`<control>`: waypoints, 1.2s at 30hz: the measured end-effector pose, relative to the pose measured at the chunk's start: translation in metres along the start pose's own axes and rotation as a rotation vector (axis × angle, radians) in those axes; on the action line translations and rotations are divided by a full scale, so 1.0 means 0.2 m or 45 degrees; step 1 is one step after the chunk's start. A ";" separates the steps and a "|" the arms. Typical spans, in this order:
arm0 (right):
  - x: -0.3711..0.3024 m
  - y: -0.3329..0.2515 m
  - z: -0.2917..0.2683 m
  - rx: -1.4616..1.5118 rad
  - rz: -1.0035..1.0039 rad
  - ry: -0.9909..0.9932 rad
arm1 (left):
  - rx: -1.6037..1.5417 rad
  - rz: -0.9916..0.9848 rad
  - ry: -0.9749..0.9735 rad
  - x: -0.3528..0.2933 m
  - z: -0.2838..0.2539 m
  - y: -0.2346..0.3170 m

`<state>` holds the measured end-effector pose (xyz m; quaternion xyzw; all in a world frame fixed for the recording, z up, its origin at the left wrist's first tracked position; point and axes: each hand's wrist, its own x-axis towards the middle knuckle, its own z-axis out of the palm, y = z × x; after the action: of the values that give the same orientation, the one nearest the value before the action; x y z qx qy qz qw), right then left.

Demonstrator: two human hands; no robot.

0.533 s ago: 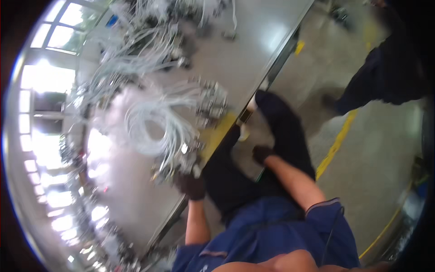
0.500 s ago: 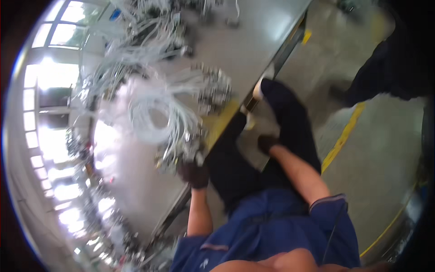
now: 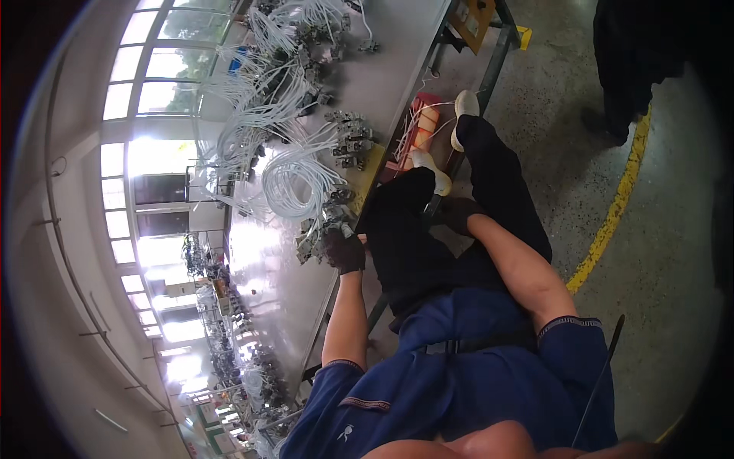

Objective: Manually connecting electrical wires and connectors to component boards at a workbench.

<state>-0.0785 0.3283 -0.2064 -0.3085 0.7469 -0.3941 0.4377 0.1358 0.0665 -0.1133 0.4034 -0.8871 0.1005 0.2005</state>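
My left hand (image 3: 345, 252), in a dark glove, is at the near edge of the workbench, against a cluster of metal connectors (image 3: 312, 240). Its fingers are dark and partly hidden, so their grip is unclear. From these connectors white cables run to a large coil (image 3: 294, 183) lying on the bench. More metal connectors (image 3: 352, 139) sit just beyond, beside a yellow patch (image 3: 368, 180) at the bench edge. My right hand (image 3: 456, 216), also dark-gloved, hangs low between my knees, apart from the bench. How its fingers are set cannot be made out against the dark trousers.
Further bundles of white cables (image 3: 264, 107) crowd the far bench (image 3: 394, 57). Under it stands a red bin (image 3: 420, 130) holding orange things, close to my shoes (image 3: 432, 173). Another person in dark clothes (image 3: 623, 69) stands at the upper right. A yellow line (image 3: 612, 214) crosses the floor.
The view has turned and sharpened, bringing the red bin under the bench into sight. My left hand stays by the connectors; my right hand stays low between my knees.
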 end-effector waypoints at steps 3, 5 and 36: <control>0.02 0.03 0.03 -0.040 -0.033 0.012 | 0.006 0.022 0.049 -0.01 0.02 0.00; 0.05 0.05 0.05 -0.044 -0.077 0.038 | -0.012 0.010 0.083 0.00 0.03 0.02; 0.09 0.01 0.15 -0.525 -0.012 -0.076 | -0.199 0.236 0.319 -0.01 -0.07 0.05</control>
<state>-0.0599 0.3054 -0.2245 -0.4066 0.7970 -0.2255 0.3854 0.1328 0.0795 -0.1018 0.2874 -0.8937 0.0986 0.3301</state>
